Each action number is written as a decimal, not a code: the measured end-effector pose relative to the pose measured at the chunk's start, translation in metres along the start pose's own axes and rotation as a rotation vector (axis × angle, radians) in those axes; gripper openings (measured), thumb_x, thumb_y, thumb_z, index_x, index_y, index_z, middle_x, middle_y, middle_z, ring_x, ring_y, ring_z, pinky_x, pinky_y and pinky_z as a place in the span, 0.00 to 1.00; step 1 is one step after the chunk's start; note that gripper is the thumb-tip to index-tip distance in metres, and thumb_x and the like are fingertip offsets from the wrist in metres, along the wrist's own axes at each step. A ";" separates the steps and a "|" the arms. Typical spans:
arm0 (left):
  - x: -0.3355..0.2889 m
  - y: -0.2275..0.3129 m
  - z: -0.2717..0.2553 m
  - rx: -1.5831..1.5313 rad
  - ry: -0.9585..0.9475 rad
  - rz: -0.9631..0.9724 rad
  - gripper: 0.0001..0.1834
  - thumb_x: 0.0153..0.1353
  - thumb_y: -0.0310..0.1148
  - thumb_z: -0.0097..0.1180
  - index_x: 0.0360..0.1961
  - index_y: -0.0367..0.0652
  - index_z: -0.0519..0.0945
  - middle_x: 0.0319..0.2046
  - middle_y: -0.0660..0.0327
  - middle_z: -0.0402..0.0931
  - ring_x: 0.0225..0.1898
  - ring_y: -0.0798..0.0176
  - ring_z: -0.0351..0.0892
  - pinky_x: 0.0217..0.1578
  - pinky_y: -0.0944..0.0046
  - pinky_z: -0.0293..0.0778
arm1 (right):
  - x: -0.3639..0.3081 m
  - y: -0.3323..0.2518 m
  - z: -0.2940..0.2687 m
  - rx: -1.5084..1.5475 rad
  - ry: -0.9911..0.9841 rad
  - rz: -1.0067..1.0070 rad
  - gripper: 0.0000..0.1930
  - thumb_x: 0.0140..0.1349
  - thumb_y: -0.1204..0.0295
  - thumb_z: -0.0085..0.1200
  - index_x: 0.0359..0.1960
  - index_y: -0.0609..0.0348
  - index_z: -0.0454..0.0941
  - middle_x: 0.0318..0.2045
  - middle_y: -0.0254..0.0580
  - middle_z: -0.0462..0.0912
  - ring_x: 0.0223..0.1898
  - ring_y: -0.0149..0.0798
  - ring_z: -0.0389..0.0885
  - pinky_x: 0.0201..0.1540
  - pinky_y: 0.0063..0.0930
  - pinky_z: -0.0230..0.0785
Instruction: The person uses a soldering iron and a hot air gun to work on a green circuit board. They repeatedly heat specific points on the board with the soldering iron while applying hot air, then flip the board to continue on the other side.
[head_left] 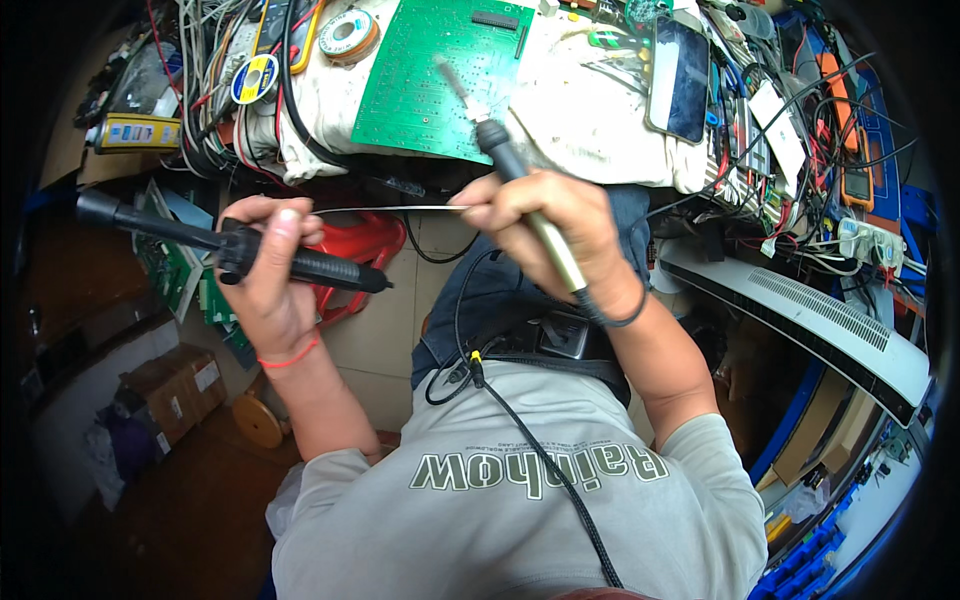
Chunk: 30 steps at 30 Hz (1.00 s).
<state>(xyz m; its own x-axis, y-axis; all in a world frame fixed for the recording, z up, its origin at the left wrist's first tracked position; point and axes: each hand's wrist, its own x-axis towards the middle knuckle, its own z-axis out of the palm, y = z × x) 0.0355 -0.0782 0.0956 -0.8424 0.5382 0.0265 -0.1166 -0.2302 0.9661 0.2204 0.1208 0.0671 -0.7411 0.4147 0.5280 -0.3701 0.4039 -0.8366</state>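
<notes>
My left hand [268, 275] is closed around a black desoldering pump [335, 268], which lies crosswise with its tip toward the right. A thin silvery strand, apparently solder wire [385, 208], stretches between the fingers of both hands. In my right hand [570, 215] is a soldering iron [502, 150], held like a thick pen with its tip up and to the left. The same hand's fingertips pinch the strand's right end. Beyond that iron tip, a large green circuit board [420, 105] lies on the white-covered bench [590, 130].
A solder spool [348, 36], a yellow-labelled spool [254, 80] and thick cables stand left of the board. To its right are a smartphone [678, 80], tangled leads and an orange multimeter [856, 180]. Below the bench are a red stool [365, 250] and a long white panel [810, 315].
</notes>
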 end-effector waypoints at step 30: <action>-0.004 -0.088 -0.089 0.648 0.371 -0.282 0.17 0.62 0.27 0.67 0.51 0.35 0.79 0.42 0.61 0.80 0.36 0.71 0.78 0.33 0.69 0.79 | -0.002 -0.037 -0.114 -0.537 -0.037 -0.083 0.11 0.58 0.85 0.66 0.34 0.58 0.76 0.32 0.54 0.89 0.37 0.45 0.90 0.39 0.34 0.82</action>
<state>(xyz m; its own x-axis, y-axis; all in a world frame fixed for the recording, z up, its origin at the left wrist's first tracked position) 0.0025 -0.1324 -0.0128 -0.9600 0.1747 -0.2186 -0.1188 0.4528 0.8837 0.2993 0.1980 0.1136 -0.7443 0.3391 0.5753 -0.0966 0.7978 -0.5951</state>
